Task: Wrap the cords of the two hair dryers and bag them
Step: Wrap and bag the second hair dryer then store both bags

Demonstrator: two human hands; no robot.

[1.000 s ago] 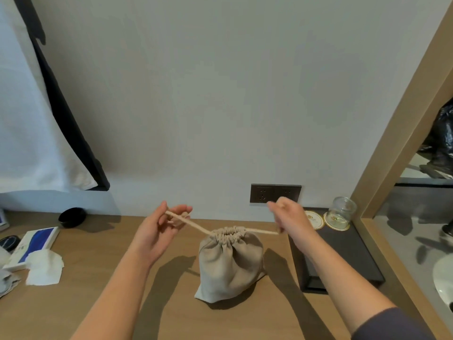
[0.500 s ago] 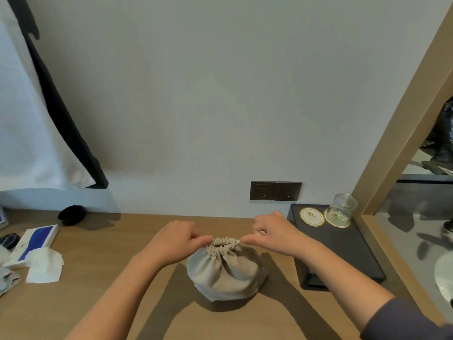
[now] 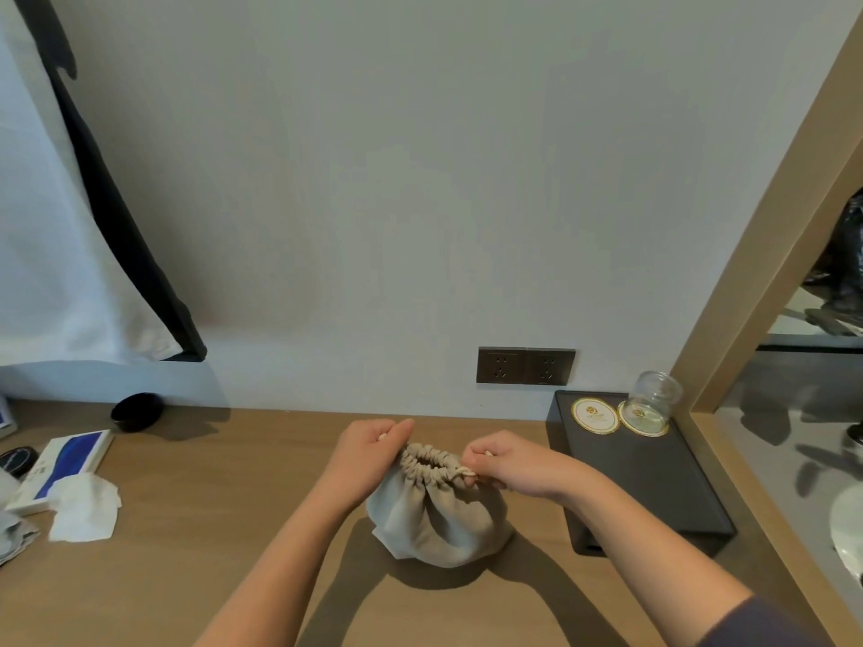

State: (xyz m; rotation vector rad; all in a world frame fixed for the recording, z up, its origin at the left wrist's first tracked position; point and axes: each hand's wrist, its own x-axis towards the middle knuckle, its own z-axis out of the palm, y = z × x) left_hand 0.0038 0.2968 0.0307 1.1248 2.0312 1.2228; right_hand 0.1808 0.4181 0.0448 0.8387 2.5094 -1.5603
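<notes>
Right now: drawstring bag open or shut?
Nearly shut. The beige bag has its neck bunched into tight gathers, with a small dark gap in the middle. Left hand and right hand pinch its drawstring at either side.

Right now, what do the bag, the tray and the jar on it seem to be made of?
Bag: beige woven cloth, matte, probably cotton or linen; it slumps and gathers into soft pleats at the neck. Tray: dark, matte, rigid with sharp edges; could be plastic, coated wood or leatherette. Jar: clear glass, likely; see-through with bright glints.
</notes>
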